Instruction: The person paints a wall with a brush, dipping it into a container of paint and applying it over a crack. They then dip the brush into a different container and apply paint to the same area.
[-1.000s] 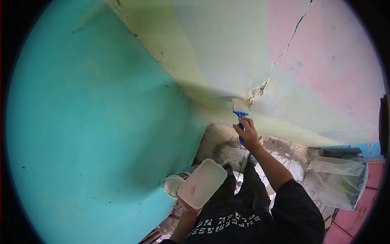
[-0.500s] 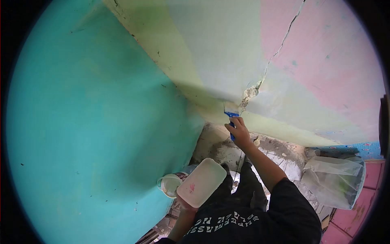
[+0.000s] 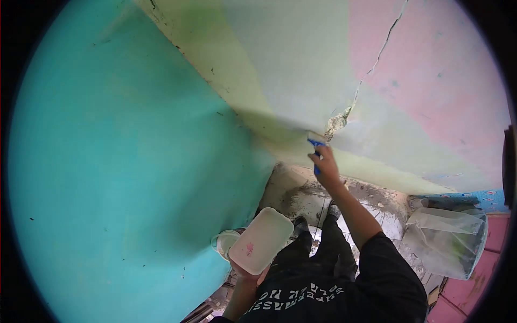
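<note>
My right hand (image 3: 327, 167) is closed around the blue handle of a putty knife (image 3: 316, 142), its wide pale blade at the wall near the lower end of a crack. Just above and right of the blade, broken plaster (image 3: 337, 123) shows as a rough hole where the crack (image 3: 371, 70) widens. Low on the left, my left hand (image 3: 245, 274) grips a shallow white plastic tub (image 3: 264, 239) from below, its inside facing up with a pink smear near the bottom end. Most of that hand's fingers are hidden under the tub.
A white bucket (image 3: 222, 242) stands beside the tub, against the turquoise wall (image 3: 124, 177). My feet are on dirty, debris-strewn tiles (image 3: 301, 202). At right, a clear plastic-covered container (image 3: 447, 237) stands by pink panels (image 3: 498, 234).
My right hand and the putty knife have shifted slightly right and up along the wall, closer to the broken plaster. The tub has moved a little left, covering more of the bucket.
</note>
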`<action>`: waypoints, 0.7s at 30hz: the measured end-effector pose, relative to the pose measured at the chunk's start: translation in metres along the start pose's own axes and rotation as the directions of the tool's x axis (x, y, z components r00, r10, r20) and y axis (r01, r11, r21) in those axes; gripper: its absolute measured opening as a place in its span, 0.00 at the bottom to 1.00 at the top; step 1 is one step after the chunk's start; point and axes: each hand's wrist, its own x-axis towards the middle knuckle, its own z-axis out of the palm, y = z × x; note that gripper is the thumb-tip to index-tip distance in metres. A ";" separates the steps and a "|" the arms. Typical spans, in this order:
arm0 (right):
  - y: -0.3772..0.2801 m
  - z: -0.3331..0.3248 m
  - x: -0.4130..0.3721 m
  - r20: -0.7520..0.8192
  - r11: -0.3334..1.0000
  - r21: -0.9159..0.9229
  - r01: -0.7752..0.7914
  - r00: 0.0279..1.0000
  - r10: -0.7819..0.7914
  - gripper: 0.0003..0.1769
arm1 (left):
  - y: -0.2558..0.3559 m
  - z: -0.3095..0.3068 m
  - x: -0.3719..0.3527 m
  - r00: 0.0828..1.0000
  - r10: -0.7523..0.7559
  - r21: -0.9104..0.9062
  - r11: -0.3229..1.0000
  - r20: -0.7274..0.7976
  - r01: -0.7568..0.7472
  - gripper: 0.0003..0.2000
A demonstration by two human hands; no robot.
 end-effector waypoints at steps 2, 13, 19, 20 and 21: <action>-0.034 -0.028 0.021 -0.108 0.999 0.003 0.032 0.994 -0.032 0.20 | 0.001 -0.007 -0.003 0.999 0.036 0.114 0.993 0.014 -0.037 0.42; -0.012 0.029 0.031 0.041 0.998 0.030 0.052 0.998 -0.053 0.18 | -0.002 0.017 -0.015 0.995 0.077 0.133 0.989 -0.057 -0.069 0.34; -0.078 -0.004 0.033 -0.143 0.985 0.056 0.162 0.978 -0.152 0.19 | 0.001 0.000 -0.022 0.917 0.285 0.954 0.026 0.279 -0.298 0.38; -0.073 0.008 0.031 -0.056 0.990 0.057 0.130 0.990 -0.127 0.18 | 0.000 -0.002 -0.022 0.935 0.292 0.937 0.219 0.202 -0.271 0.39; -0.062 0.031 0.024 0.031 0.994 0.055 0.096 0.995 -0.098 0.17 | -0.001 -0.002 -0.022 0.947 0.297 0.882 0.405 0.124 -0.242 0.40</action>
